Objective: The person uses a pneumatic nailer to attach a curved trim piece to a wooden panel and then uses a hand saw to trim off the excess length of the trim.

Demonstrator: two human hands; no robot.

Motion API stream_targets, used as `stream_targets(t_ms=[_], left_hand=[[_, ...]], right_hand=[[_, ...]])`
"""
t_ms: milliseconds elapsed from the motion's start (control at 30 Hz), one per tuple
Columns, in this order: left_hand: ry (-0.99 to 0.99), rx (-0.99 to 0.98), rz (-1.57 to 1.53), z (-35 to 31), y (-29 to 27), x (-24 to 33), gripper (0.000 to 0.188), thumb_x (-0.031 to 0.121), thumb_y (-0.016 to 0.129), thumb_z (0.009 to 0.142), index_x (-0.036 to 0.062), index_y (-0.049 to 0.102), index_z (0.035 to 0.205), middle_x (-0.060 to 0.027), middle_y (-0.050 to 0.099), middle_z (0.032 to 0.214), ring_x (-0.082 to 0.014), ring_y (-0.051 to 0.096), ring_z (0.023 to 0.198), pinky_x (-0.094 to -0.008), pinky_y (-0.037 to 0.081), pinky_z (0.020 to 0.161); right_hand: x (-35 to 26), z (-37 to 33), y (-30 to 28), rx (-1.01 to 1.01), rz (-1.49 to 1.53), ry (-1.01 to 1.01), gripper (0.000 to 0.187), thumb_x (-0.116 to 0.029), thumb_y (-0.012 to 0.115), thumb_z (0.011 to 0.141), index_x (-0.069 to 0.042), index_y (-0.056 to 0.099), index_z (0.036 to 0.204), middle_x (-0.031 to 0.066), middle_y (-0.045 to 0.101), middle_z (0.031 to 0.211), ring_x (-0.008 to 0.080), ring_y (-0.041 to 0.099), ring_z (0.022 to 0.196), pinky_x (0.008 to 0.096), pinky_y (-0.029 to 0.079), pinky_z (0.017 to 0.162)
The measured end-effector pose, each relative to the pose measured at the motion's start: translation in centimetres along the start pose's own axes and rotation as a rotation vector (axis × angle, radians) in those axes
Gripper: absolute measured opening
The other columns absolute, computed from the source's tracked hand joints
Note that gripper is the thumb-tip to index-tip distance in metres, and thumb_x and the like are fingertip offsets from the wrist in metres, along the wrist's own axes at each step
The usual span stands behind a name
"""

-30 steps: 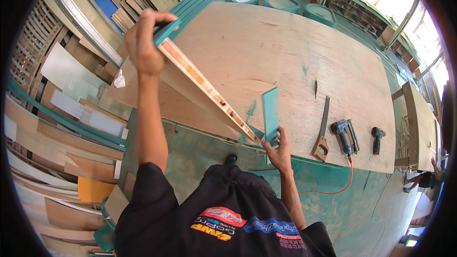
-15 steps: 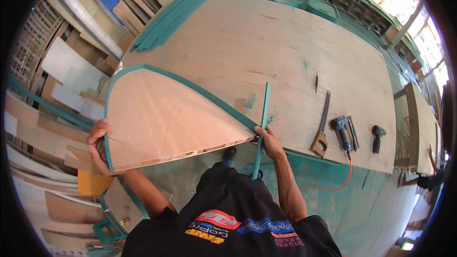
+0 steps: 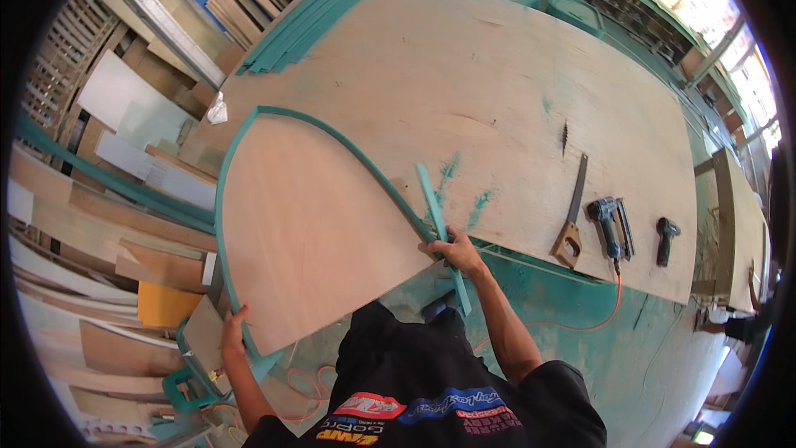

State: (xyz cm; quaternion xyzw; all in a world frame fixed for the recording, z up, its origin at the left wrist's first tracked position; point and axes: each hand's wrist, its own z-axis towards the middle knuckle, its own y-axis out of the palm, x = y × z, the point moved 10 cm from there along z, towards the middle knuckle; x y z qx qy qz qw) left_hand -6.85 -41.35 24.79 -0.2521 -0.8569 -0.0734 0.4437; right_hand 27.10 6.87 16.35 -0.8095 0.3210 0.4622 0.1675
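A curved-sided wooden panel (image 3: 315,224) with a green edge strip (image 3: 347,139) along its rounded sides rests partly on the plywood worktable, its near part hanging over toward me. My left hand (image 3: 235,333) is closed on the panel's lower left edge, fingers over the green rim. At the opposite corner, my right hand (image 3: 458,250) grips a short, straight green strip (image 3: 428,191) together with or against the panel's corner. That strip slants across the table edge, its far end pointing up and left. The undersides of both hands are hidden.
On the worktable (image 3: 497,50) lie a handsaw (image 3: 572,220), a nail gun (image 3: 609,228) with an orange hose, and a small dark power tool (image 3: 666,241). Green strips (image 3: 332,12) are stacked at the far left. Boards (image 3: 124,99) crowd the left side. A person's arm (image 3: 721,326) shows far right.
The panel has turned and its near left corner has swung down toward me, carrying my left hand down and right. The loose green strip in my right hand has tipped leftward.
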Motion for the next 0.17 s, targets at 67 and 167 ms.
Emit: stream_targets(t_ms=[67,167], left_hand=[[-0.021,0.053,0.027,3.7,-2.2,-5.2,0.071,0.027,0.077,0.09,-0.0017,0.049,0.149,-0.0124,0.056,0.146,-0.0238,0.051,0.134,-0.038,0.033,0.116],[0.078,0.234,0.135,6.0,-5.0,-9.2,0.075,0.026,0.079,0.088,0.0015,0.048,0.151,-0.009,0.054,0.149,-0.0222,0.045,0.141,-0.0389,0.026,0.121]], right_hand=[[1.8,0.5,1.1,-0.041,-0.019,-0.083,0.069,-0.028,0.08,0.078,0.004,0.057,0.133,0.0117,0.07,0.101,0.021,0.067,0.085,0.0321,0.055,0.076],[2.4,-1.2,2.3,0.026,-0.223,-0.134,0.075,-0.027,0.079,0.079,0.004,0.053,0.142,0.0193,0.07,0.116,0.0275,0.069,0.106,0.0352,0.053,0.095]])
